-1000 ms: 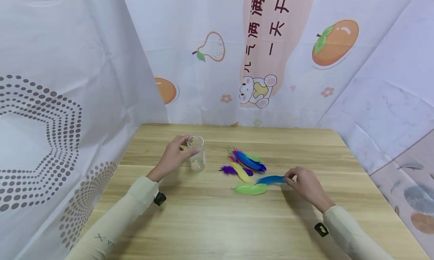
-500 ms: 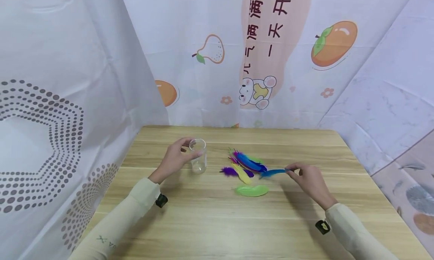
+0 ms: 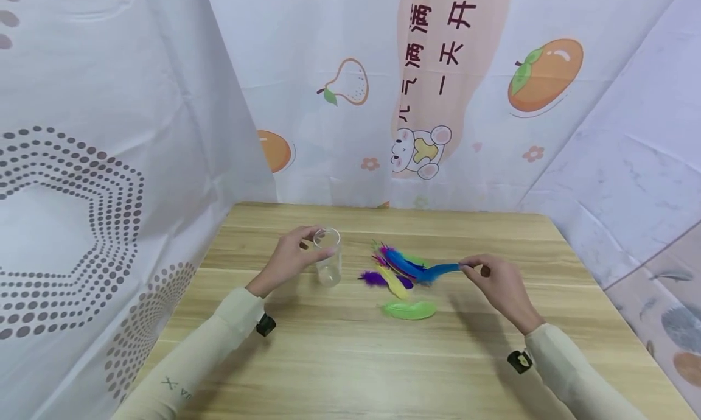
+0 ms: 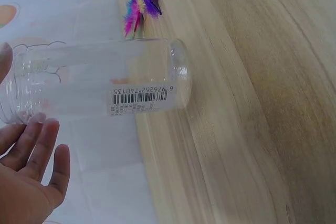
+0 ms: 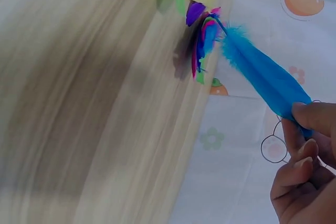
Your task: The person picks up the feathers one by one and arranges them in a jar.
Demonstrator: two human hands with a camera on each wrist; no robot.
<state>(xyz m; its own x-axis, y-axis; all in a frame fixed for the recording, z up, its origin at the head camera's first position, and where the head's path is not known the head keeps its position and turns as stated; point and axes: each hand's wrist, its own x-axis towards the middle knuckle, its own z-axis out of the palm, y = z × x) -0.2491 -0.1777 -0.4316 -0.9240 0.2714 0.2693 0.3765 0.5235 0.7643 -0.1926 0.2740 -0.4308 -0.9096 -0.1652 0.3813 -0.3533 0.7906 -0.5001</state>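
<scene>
A clear plastic jar [image 3: 330, 268] stands upright on the left of the table; its barcode label shows in the left wrist view. My left hand [image 3: 290, 257] grips it near the rim, thumb on the near side and fingers behind. At the right, my right hand [image 3: 501, 286] pinches one end of a blue feather [image 5: 268, 80] between thumb and finger, raised off the table. Its fluffy end points left, over the edge of a feather pile [image 3: 402, 262] in blue, purple, pink and green. A yellow feather [image 3: 393, 283] lies at the pile's near side.
A light green feather [image 3: 409, 310] lies by itself nearer the front of the wooden table [image 3: 372, 365]. Behind the table hangs a printed white curtain [image 3: 306, 42], with more sheeting at both sides.
My right hand has lifted the blue feather away from the light green one, up and toward the pile. My left hand keeps its grip on the jar, which has barely moved.
</scene>
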